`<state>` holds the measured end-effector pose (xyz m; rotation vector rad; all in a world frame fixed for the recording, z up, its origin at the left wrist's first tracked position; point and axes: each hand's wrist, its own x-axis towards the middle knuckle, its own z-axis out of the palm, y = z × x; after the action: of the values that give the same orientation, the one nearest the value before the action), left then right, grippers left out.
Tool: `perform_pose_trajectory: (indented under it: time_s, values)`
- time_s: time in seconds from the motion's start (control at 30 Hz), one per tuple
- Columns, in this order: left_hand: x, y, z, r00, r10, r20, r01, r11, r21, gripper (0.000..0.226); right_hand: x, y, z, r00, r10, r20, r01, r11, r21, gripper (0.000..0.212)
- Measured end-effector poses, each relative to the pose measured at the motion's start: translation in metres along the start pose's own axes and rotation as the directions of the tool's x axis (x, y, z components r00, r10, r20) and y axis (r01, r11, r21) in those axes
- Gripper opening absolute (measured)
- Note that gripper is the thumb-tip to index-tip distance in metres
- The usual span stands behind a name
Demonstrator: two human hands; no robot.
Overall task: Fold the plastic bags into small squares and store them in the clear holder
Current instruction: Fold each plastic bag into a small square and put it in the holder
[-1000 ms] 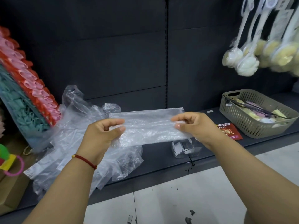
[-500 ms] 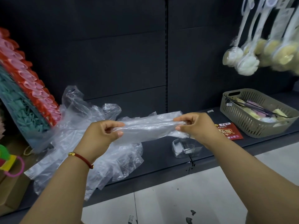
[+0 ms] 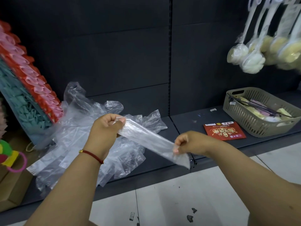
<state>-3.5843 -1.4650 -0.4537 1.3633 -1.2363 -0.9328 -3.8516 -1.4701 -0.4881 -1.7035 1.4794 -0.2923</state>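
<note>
Your left hand (image 3: 104, 128) pinched the upper end of a folded plastic bag (image 3: 146, 139) while your right hand (image 3: 187, 144) pinched its lower end, holding the narrow strip slanted above the shelf (image 3: 187, 128), in front of the loose bags (image 3: 81, 144).
</note>
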Motion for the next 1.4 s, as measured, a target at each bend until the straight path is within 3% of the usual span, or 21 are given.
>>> perform_pose_trajectory:
  time_s: [0.07,0.17,0.27,0.33,0.4,0.43,0.5,0.57,0.63,0.73,0.8,0.97,1.13,1.2,1.27,1.33,1.4]
  values:
    - [-0.002,0.001,0.005,1.000,-0.007,0.008,0.007,0.999,-0.041,0.008,0.000,-0.001,0.009,0.996,-0.021,0.091,0.023,1.000,-0.012,0.010]
    - [-0.003,0.002,0.010,0.995,0.014,0.098,-0.013,1.000,-0.011,0.008,-0.004,-0.011,0.026,0.985,-0.082,0.155,0.044,0.971,0.237,0.019]
    - [-0.005,0.003,0.014,0.982,0.027,0.185,-0.031,0.999,0.016,0.007,-0.006,-0.022,0.038,0.987,-0.138,0.082,0.092,0.904,0.417,0.017]
    - [-0.007,0.003,0.020,0.992,0.015,0.127,-0.010,0.999,-0.042,0.005,-0.006,-0.027,0.042,0.990,-0.142,0.005,0.124,0.884,0.450,0.010]
    - [-0.008,0.001,0.027,0.991,-0.091,0.101,0.115,0.958,-0.264,0.014,-0.005,-0.029,0.043,0.992,-0.125,-0.031,0.123,0.841,0.526,0.008]
    - [-0.009,0.000,0.031,0.975,-0.157,0.157,0.205,0.906,-0.371,0.026,-0.005,-0.030,0.043,0.993,-0.112,-0.036,0.112,0.812,0.572,0.010]
    - [-0.016,-0.002,0.039,0.933,-0.210,0.291,0.315,0.868,-0.384,0.040,-0.006,-0.032,0.043,0.995,-0.086,-0.050,0.098,0.771,0.629,0.011]
    - [-0.022,-0.006,0.046,0.942,-0.181,0.283,0.254,0.935,-0.246,0.028,-0.005,-0.032,0.044,0.995,-0.069,-0.068,0.097,0.771,0.629,0.009]
    - [-0.020,-0.009,0.050,0.978,-0.128,0.165,0.150,0.980,-0.127,0.027,-0.005,-0.031,0.045,0.995,-0.061,-0.081,0.097,0.802,0.589,0.008]
    - [-0.013,-0.009,0.046,0.996,-0.045,0.077,0.050,0.997,-0.055,0.059,-0.005,-0.029,0.049,0.994,-0.076,-0.076,0.102,0.882,0.460,0.020]
    - [-0.012,-0.008,0.043,0.999,0.000,0.035,0.001,1.000,-0.029,0.069,-0.007,-0.029,0.050,0.994,-0.096,-0.050,0.107,0.940,0.325,0.022]
    - [-0.010,-0.010,0.043,0.996,0.080,-0.026,-0.078,0.993,0.086,0.050,-0.007,-0.025,0.051,0.997,-0.067,0.034,0.065,0.997,0.033,0.034]
    - [-0.016,-0.007,0.050,0.989,0.145,0.037,-0.148,0.981,0.126,0.029,-0.009,-0.036,0.049,0.974,-0.133,-0.182,0.179,0.947,0.268,0.027]
    - [-0.019,-0.005,0.051,0.994,0.076,0.083,-0.075,0.997,-0.015,0.025,-0.010,-0.037,0.047,0.962,-0.117,-0.248,0.203,0.913,0.354,0.025]
    - [-0.020,-0.004,0.051,0.979,-0.070,0.194,0.100,0.984,-0.150,0.021,-0.009,-0.037,0.045,0.953,-0.095,-0.289,0.221,0.869,0.443,0.019]
    - [-0.025,-0.004,0.054,0.929,-0.181,0.322,0.243,0.956,-0.163,0.016,-0.010,-0.037,0.043,0.948,-0.074,-0.311,0.238,0.813,0.532,0.016]
    - [-0.028,-0.009,0.057,0.902,-0.228,0.366,0.285,0.952,-0.111,0.011,-0.007,-0.035,0.041,0.948,-0.046,-0.316,0.237,0.764,0.601,0.015]
